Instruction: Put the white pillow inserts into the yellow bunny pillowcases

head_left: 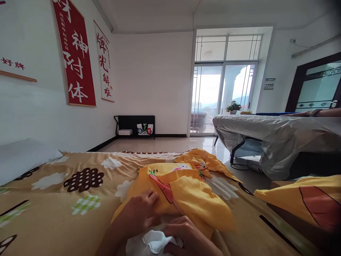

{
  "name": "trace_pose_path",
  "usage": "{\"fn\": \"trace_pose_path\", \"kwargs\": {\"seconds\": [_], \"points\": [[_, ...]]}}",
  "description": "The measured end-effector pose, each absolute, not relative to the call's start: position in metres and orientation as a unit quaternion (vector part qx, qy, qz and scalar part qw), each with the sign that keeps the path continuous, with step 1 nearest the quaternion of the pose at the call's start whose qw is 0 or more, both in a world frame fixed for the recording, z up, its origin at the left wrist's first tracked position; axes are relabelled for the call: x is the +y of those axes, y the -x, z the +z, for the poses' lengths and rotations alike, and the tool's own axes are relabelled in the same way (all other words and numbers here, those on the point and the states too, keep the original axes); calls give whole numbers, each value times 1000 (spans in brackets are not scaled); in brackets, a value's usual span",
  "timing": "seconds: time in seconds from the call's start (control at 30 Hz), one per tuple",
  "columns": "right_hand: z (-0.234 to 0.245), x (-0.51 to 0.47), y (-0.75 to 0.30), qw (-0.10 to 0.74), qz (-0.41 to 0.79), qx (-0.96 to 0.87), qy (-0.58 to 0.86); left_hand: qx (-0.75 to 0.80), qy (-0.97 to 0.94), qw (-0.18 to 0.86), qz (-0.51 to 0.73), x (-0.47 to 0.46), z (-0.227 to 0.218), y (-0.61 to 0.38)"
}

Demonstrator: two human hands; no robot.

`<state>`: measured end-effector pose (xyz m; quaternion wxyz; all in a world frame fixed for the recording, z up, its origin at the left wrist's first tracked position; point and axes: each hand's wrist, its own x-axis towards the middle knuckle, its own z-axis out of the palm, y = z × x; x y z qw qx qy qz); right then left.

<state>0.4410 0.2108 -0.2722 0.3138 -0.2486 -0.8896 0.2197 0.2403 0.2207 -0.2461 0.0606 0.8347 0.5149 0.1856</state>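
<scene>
A yellow fabric cover (205, 197) printed with carrots and a rabbit lies rumpled across the bed in front of me. My left hand (145, 206) has its fingers curled onto the cover's near left part, gripping the fabric. Close by on the right, my right hand (183, 231) is closed around a bunched white cloth (156, 243) at the bottom edge of the view. Some of that white material runs up between my hands, against the yellow fabric. Both hands' fingertips are partly hidden.
The bed's brown patterned sheet (87, 199) spreads under everything, with a white pillow (29, 158) at far left. More yellow carrot-print fabric (301, 199) hangs over a box at right. Beyond stands a plastic-covered table (266, 124), with another person's arm (323, 113) resting on it.
</scene>
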Motion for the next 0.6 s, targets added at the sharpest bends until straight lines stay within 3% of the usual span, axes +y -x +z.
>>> {"fn": "trace_pose_path", "kwargs": {"seconds": [0.23,0.33,0.6], "points": [[-289,215,-434,293,128,-918,234,475,-846,-96,222,246,-278,-267],[-295,217,-432,332,89,-908,239,461,-848,-173,198,255,-286,-271],[-303,244,-437,451,-56,-812,365,577,-791,-152,136,245,-262,-239]]}}
